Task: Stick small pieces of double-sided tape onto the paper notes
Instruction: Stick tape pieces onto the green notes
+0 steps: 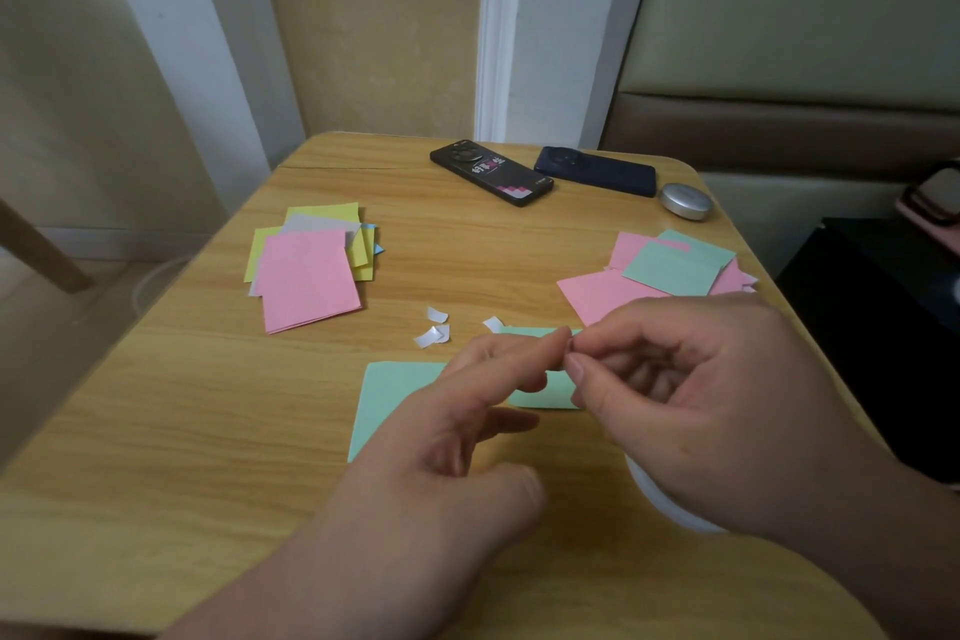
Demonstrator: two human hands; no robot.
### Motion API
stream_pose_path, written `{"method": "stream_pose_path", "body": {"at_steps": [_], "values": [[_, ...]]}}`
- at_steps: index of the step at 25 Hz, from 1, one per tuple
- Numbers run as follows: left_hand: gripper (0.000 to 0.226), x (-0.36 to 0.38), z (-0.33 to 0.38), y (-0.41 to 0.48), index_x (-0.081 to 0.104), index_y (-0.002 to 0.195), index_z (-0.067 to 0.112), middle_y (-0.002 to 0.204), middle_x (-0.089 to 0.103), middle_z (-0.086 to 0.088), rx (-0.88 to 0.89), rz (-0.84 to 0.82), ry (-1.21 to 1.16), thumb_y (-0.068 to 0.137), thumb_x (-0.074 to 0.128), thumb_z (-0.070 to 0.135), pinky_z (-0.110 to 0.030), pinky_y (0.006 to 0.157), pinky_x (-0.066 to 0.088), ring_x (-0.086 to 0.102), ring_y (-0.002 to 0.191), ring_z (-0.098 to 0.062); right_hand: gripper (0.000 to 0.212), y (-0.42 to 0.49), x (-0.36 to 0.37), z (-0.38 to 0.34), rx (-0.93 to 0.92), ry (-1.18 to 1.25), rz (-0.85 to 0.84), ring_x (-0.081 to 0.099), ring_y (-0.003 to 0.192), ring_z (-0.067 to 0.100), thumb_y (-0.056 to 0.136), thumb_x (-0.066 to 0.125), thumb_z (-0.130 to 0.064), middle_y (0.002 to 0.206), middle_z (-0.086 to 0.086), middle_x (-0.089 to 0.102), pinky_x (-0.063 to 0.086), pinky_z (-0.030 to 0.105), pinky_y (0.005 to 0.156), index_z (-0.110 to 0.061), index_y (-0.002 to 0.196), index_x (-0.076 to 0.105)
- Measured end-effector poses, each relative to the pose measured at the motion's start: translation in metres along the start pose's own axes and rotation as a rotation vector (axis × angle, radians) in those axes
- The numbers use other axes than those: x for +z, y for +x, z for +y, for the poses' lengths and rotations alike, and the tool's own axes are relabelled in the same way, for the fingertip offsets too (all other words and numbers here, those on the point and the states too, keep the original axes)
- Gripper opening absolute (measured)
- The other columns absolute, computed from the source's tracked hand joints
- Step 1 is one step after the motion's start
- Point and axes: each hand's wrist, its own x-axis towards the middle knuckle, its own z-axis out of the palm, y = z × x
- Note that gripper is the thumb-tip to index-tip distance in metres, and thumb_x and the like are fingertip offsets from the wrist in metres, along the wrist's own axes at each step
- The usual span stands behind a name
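The left hand (467, 431) hangs loosely spread above the table (182, 431), thumb well apart from the rest. Its forefinger is stretched out so the tip meets the fingertips of the right hand (701, 405). The right hand has thumb and forefinger pinched together, the other fingers curled — whatever sits in the pinch is too small to make out, so I cannot tell if it holds anything. Under the right wrist a white round thing (660, 499) shows only as a curved edge.

Beneath both hands a green note (395, 400) lies flat on the table, half covered. More green shows between the fingers, and I cannot tell whether it is the same sheet. Just beyond lie curled white scraps (434, 330).

Farther left is a pile of notes (306, 276), pink on top over yellow, grey and blue. Farther right is a second pile (675, 270), green over pink.

At the far edge lie a black phone (491, 177) with writing too blurred to read, a dark blue phone (597, 170), and a silver oval case (687, 202) — closed, contents unseen.
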Motion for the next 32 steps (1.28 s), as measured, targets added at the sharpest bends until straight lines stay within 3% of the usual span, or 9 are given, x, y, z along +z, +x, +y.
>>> {"method": "stream_pose_path", "body": {"at_steps": [8, 13, 18, 22, 25, 29, 32], "values": [[0.078, -0.001, 0.001, 0.0, 0.066, 0.125, 0.042, 0.119, 0.062, 0.018, 0.006, 0.0, 0.068, 0.063, 0.057, -0.004, -0.023, 0.1, 0.046, 0.057, 0.119, -0.006, 0.01, 0.002, 0.002, -0.007, 0.099, 0.102, 0.005, 0.065, 0.049, 0.015, 0.079, 0.075, -0.015, 0.062, -0.002, 0.071, 0.054, 0.039, 0.046, -0.025, 0.081, 0.079], [0.078, -0.002, 0.0, 0.0, 0.064, 0.128, 0.044, 0.124, 0.059, 0.015, 0.036, -0.016, 0.153, 0.065, 0.057, -0.002, -0.031, 0.104, 0.043, 0.053, 0.125, -0.012, 0.007, 0.004, -0.001, -0.01, 0.22, 0.303, -0.048, 0.066, 0.047, 0.014, 0.082, 0.072, -0.013, 0.064, 0.003, 0.073, 0.052, 0.022, 0.044, -0.017, 0.08, 0.078], [0.071, -0.007, -0.003, 0.002, 0.062, 0.13, 0.044, 0.123, 0.058, 0.012, 0.077, -0.022, 0.154, 0.064, 0.06, 0.017, -0.019, 0.099, 0.043, 0.053, 0.125, -0.017, 0.005, 0.007, 0.004, -0.013, 0.352, 0.511, -0.056, 0.065, 0.049, 0.025, 0.084, 0.071, -0.006, 0.066, 0.012, 0.072, 0.05, 0.027, 0.04, -0.007, 0.081, 0.075], [0.069, -0.006, -0.006, 0.002, 0.064, 0.128, 0.043, 0.123, 0.059, 0.01, 0.103, 0.013, 0.156, 0.063, 0.059, 0.021, -0.024, 0.098, 0.044, 0.054, 0.123, -0.019, 0.006, 0.007, 0.008, -0.013, 0.451, 0.641, -0.041, 0.063, 0.05, 0.029, 0.086, 0.065, 0.004, 0.067, 0.02, 0.07, 0.047, 0.031, 0.039, 0.004, 0.082, 0.07], [0.068, -0.007, -0.003, 0.001, 0.063, 0.128, 0.046, 0.122, 0.059, 0.009, 0.118, 0.017, 0.189, 0.064, 0.058, 0.022, -0.024, 0.098, 0.044, 0.054, 0.123, -0.021, 0.01, 0.009, 0.009, -0.014, 0.479, 0.762, -0.07, 0.064, 0.054, 0.032, 0.077, 0.076, 0.0, 0.07, 0.025, 0.069, 0.047, 0.031, 0.038, 0.005, 0.078, 0.068], [0.068, -0.008, -0.004, 0.001, 0.063, 0.128, 0.048, 0.125, 0.057, 0.006, 0.09, 0.022, 0.196, 0.064, 0.058, 0.027, -0.041, 0.101, 0.046, 0.055, 0.122, -0.023, 0.018, 0.01, 0.011, -0.012, 0.458, 0.807, -0.088, 0.065, 0.056, 0.033, 0.07, 0.082, -0.007, 0.072, 0.025, 0.069, 0.051, 0.031, 0.041, 0.004, 0.077, 0.069], [0.067, -0.009, -0.002, 0.002, 0.064, 0.127, 0.047, 0.125, 0.058, 0.006, 0.073, 0.043, 0.173, 0.063, 0.06, 0.027, -0.044, 0.101, 0.047, 0.056, 0.122, -0.023, 0.004, 0.012, 0.015, -0.011, 0.441, 0.837, -0.094, 0.066, 0.056, 0.031, 0.073, 0.074, -0.007, 0.071, 0.024, 0.069, 0.052, 0.031, 0.043, -0.003, 0.074, 0.072]]}}
